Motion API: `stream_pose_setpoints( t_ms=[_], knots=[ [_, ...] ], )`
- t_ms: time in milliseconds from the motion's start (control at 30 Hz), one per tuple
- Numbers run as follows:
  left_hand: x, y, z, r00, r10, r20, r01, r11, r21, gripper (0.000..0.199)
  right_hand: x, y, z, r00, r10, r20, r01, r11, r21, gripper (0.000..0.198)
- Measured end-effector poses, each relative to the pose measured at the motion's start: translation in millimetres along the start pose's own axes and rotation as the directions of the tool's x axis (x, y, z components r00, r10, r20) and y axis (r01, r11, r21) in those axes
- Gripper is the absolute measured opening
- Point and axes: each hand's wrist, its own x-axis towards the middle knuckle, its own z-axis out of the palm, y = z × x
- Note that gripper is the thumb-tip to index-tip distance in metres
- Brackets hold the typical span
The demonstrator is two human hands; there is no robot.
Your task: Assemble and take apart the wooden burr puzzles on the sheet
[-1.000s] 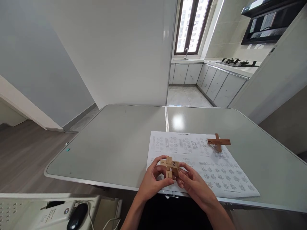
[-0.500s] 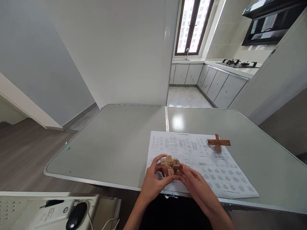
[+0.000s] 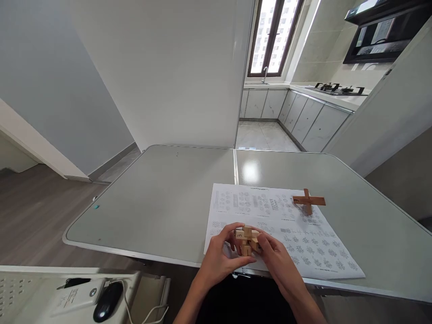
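Note:
A small wooden burr puzzle [image 3: 246, 239] of interlocking light-wood pieces is held over the near edge of the paper sheet. Dark numerals show on some of its ends. My left hand [image 3: 221, 252] grips it from the left, with the index finger on top and the thumb beneath. On the other side my right hand [image 3: 275, 256] pinches the right-hand block of the puzzle between thumb and fingers. The printed sheet [image 3: 249, 204] under them carries rows of puzzle diagrams. Farther right, a darker wooden cross-shaped piece [image 3: 308, 200] stands on the sheet's edge.
The grey table [image 3: 151, 202] has a seam down its middle. At the lower left, a white cart [image 3: 40, 297] holds a black mouse [image 3: 108, 302], a white box-like device [image 3: 79, 294] and a cable. A small teal bit [image 3: 96, 207] lies near the table's left edge.
Both hands and the puzzle have shifted slightly right and down. My right thumb now lies against the right block, which has turned so its numeral 2 no longer faces me.

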Motion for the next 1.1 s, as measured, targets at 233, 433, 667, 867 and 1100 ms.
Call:
stream_pose_setpoints(
  t_ms=[233, 433, 667, 867, 1100],
  knots=[
    [1, 2, 1, 1.000, 0.013, 0.010, -0.013, 0.997, 0.074, 0.071, 0, 5, 12, 0.999, -0.031, -0.033, 0.029, 0.998, -0.061, 0.054],
    [1, 5, 2, 0.996, 0.075, -0.049, -0.072, 0.996, 0.050, 0.063, -5, 1, 10, 0.998, -0.026, -0.062, 0.016, 0.988, -0.153, 0.059],
    [1, -2, -1, 0.997, -0.049, -0.052, 0.043, 0.994, -0.101, 0.076, -14, -3, 2, 0.993, -0.109, 0.035, 0.114, 0.964, -0.240, 0.043],
    [0, -4, -2, 0.997, -0.064, -0.035, 0.058, 0.985, -0.163, 0.076, -14, -2, 5, 0.983, -0.182, -0.007, 0.171, 0.936, -0.309, 0.044],
    [0, -2, -1, 0.998, -0.050, -0.032, 0.045, 0.990, -0.136, 0.074, -13, 0, 5, 0.973, -0.231, -0.019, 0.206, 0.899, -0.386, 0.044]
  ],
)
